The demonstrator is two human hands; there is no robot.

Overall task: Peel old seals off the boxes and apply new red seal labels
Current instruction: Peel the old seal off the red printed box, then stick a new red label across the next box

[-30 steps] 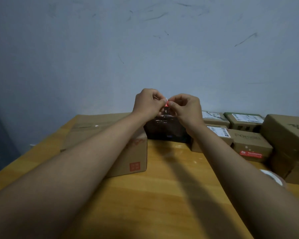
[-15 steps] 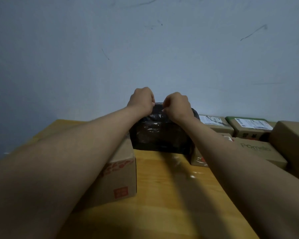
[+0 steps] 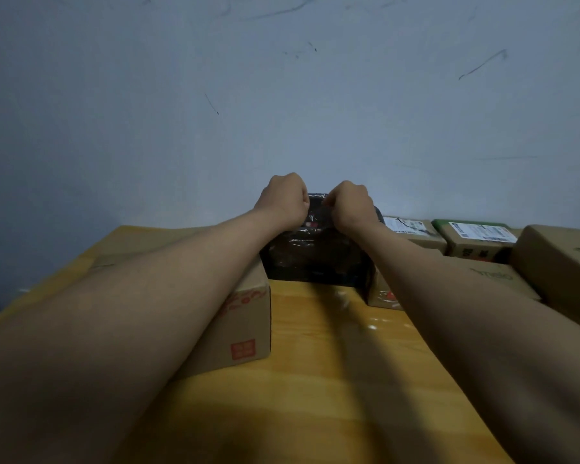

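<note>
**Hands meet over the dark parcel**

Against the grey wall [image 3: 282, 95], the wooden bench [image 3: 315, 380] carries brown boxes on both sides. Between them stands the black wrapped parcel [image 3: 315, 262], long axis left to right, directly ahead of both arms. Left hand [image 3: 282, 199] and right hand [image 3: 350, 204] curl together at its top edge; whether they pinch anything, I cannot tell. A small red seal [image 3: 312, 224] shows just below them.

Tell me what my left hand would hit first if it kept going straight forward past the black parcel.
Probably the wall. Your left hand rests on the top of the black wrapped parcel, knuckles pointing away from you. Nothing shows between parcel and wall, though depth there is hard to judge.
</note>
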